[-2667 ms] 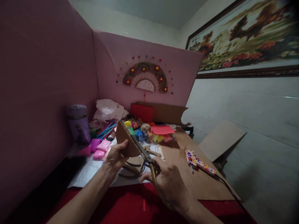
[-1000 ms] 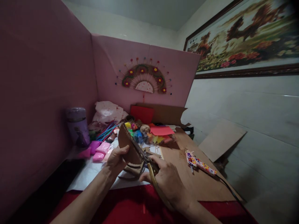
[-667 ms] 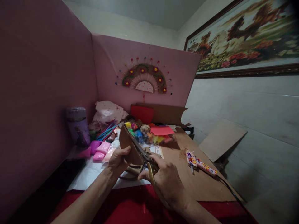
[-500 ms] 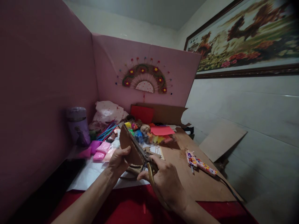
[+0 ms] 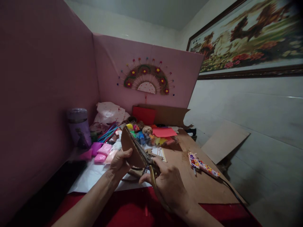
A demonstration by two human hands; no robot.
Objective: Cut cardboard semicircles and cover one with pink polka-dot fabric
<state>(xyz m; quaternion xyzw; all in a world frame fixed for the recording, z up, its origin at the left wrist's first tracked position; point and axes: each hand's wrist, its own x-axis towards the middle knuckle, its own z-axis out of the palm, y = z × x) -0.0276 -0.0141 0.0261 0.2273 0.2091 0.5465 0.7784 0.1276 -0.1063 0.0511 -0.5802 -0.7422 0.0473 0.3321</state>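
Note:
Between thumb and fingers, my left hand point(image 5: 121, 162) grips a piece of brown cardboard point(image 5: 129, 142) with a curved outer edge, tilted up above the table. My right hand point(image 5: 169, 183) is closed around the brass-coloured handles of a pair of scissors point(image 5: 152, 173). The scissor blades point up and away, lying along the cardboard's right edge; whether they bite into it I cannot tell. Below the hands, curved cardboard strips point(image 5: 134, 173) lie on white paper, partly hidden by my hands and the scissors.
A floral-patterned glue gun point(image 5: 203, 167) with a black cord lies on a large cardboard sheet point(image 5: 184, 189) at right. Pink clay packets point(image 5: 105, 148), a purple bottle point(image 5: 80, 129), twine balls point(image 5: 147, 130) and red paper point(image 5: 164, 131) fill the back. A decorated half-round fan point(image 5: 144, 72) hangs on the pink panel.
The scissor handles look slightly closer together. Both hands and the cardboard stay in nearly the same place.

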